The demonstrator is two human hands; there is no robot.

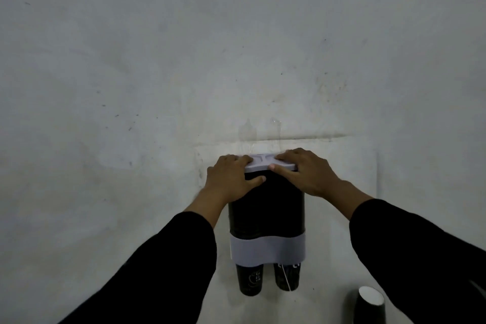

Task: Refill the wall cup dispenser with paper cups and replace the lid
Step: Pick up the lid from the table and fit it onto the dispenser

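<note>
A dark wall cup dispenser [267, 216] with a grey band near its bottom hangs on the wall. Two black paper cups [249, 281] poke out below it. A pale grey lid [263, 162] lies on its top. My left hand [231, 179] grips the lid's left end, fingers on top and thumb across the dispenser's front. My right hand [306, 172] holds the lid's right end, fingers flat on top and thumb at its front edge.
A stained grey-white wall [184, 60] fills the view. At the lower right stands another black paper cup [370, 305], upside down with its white base showing, close to my right sleeve.
</note>
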